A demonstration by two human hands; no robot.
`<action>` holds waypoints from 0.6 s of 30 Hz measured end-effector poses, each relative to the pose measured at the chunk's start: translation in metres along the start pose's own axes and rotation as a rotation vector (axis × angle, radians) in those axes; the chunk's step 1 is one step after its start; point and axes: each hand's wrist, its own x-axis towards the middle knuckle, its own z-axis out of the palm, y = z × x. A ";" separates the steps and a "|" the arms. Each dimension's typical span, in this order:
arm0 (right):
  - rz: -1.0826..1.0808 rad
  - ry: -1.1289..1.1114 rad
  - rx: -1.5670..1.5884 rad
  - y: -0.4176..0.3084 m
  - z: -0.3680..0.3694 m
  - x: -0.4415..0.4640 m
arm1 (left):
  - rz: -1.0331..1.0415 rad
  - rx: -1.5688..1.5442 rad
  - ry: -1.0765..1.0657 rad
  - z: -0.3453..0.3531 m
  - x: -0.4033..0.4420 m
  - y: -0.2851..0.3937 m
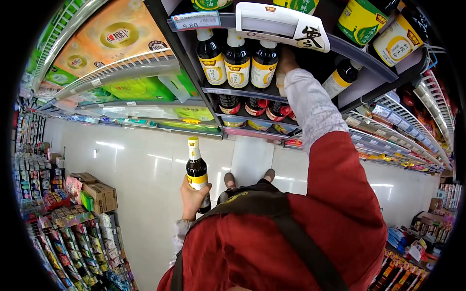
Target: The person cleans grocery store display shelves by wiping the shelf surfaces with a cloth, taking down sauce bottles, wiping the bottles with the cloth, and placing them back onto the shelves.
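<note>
My left hand [193, 198] is wrapped round the lower part of a dark soy sauce bottle [196, 167] with a yellow and white label and a pale cap. The bottle stands upright in my grip, over the floor in front of the shelf. My right hand [288, 63] reaches into the middle shelf, just right of a row of three similar bottles [237, 68]. Its fingers are hidden inside the shelf, and something pale beside it is too unclear to name. A tilted bottle [341, 79] is on the shelf to the right of my forearm.
A curved price rail [201, 21] and a white sign [282, 26] overhang the middle shelf. Above are more bottles with green and yellow labels [361, 22]. Red-labelled bottles [256, 106] line the shelf below. Tissue packs [116, 41] fill the left racks. Cardboard boxes [101, 196] stand further left.
</note>
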 end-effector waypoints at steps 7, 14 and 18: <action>-0.220 -0.343 -0.524 -0.025 -0.025 -0.031 | 0.099 -0.015 -0.085 0.023 0.011 0.026; -0.204 -0.548 -0.530 -0.035 -0.068 -0.097 | 0.284 0.016 -0.157 0.043 0.035 0.061; -0.206 -0.630 -0.509 -0.035 -0.079 -0.099 | 0.491 -0.051 -0.203 0.061 0.049 0.094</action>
